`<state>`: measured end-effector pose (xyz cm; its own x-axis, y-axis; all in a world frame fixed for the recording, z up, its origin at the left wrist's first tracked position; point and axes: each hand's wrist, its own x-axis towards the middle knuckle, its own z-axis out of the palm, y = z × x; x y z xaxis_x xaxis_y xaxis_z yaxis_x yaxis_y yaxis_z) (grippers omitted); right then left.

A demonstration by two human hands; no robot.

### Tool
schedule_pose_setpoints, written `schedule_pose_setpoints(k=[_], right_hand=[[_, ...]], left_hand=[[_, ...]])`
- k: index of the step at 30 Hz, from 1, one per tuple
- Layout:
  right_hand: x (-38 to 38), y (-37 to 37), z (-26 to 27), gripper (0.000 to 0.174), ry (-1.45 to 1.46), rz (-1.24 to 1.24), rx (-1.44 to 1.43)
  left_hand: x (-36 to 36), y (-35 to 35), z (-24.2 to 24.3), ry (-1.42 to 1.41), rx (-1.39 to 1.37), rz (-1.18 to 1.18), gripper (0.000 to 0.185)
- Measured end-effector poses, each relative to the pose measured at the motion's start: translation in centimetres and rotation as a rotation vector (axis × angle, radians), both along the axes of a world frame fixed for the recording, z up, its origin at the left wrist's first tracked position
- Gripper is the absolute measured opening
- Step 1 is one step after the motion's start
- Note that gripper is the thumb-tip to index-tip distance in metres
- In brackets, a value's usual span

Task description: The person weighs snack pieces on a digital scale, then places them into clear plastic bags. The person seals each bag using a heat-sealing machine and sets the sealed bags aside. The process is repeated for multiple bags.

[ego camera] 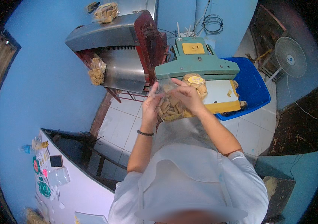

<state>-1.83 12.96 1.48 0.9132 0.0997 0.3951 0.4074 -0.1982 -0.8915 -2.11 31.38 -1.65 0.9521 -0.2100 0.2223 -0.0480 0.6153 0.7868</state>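
Note:
My left hand (152, 103) and my right hand (188, 96) hold the gathered top of a clear plastic bag of light-brown biscuit pieces (170, 107) between their fingers. The bag rests at the left end of a white work plate with a yellow edge (220, 93). Beside my right hand, another filled bag with a yellow label (196, 84) lies on the plate, close to the jaw of a green foot-type bag sealing machine (196, 67). The lower side of the held bag is partly hidden by my right hand.
A blue plastic tub (255, 86) with filled bags stands right of the sealer. Left is a red-framed metal machine (122, 64), a filled bag (97, 75) on it. A white table (86, 193) with small items stands lower left; a fan (290, 57) is at right.

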Motion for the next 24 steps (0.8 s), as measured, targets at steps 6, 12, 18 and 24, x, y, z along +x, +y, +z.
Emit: schedule_pose_setpoints(k=[6,12,18,24], right_hand=[[-1.1,-1.5,3.2,0.01,0.026,0.027,-0.003],[-0.5,-0.9,1.9,0.012,-0.052,-0.072,0.014],[0.5,-2.6,1.2,0.012,-0.116,0.071,-0.138],[0.4,-2.8,1.4,0.011,-0.005,0.042,-0.133]], left_hand=[[0.5,1.4,1.2,-0.364,0.478,0.262,0.002],[1.5,0.0,0.6,-0.539,0.537,0.421,0.007],[3.3,1.1,-0.7,-0.394,0.561,0.081,0.011],[3.3,-0.7,0.1,-0.331,0.388,0.28,0.016]])
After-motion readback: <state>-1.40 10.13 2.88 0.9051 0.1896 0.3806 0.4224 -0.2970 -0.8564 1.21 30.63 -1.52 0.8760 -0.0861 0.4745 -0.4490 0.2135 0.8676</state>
